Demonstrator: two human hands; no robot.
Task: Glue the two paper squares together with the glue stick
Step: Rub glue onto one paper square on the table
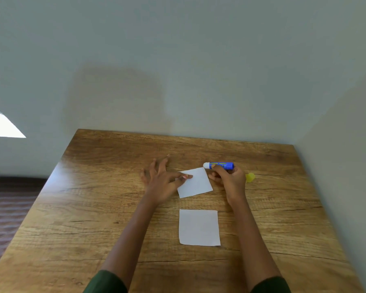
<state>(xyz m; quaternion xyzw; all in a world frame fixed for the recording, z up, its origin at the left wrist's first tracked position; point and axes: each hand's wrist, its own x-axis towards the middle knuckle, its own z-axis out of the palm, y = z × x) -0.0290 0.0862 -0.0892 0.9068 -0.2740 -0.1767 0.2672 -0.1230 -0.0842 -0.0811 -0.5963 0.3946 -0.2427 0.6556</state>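
Gripping glue stick (219,165), right hand (228,179); left hand (162,181) splayed, pinning far paper square (195,182)

Light's soft and even, daylight from my left: the window (2,125) at the left edge is blown out to pure white, no detail. Pale sheen on the table (76,176) along its left side, w/ mild glare washing out the grain there. Faint broad shadow on the wall (118,96) behind the table, edges diffuse. Only weak shadows under my arms. Wide-angle distortion: table edges splay outward, wall corner at right leans, straight lines bend near the borders. Whole pic a bit soft, compression smear on wall; far fingertips of my left hand (163,182) slightly blurred.
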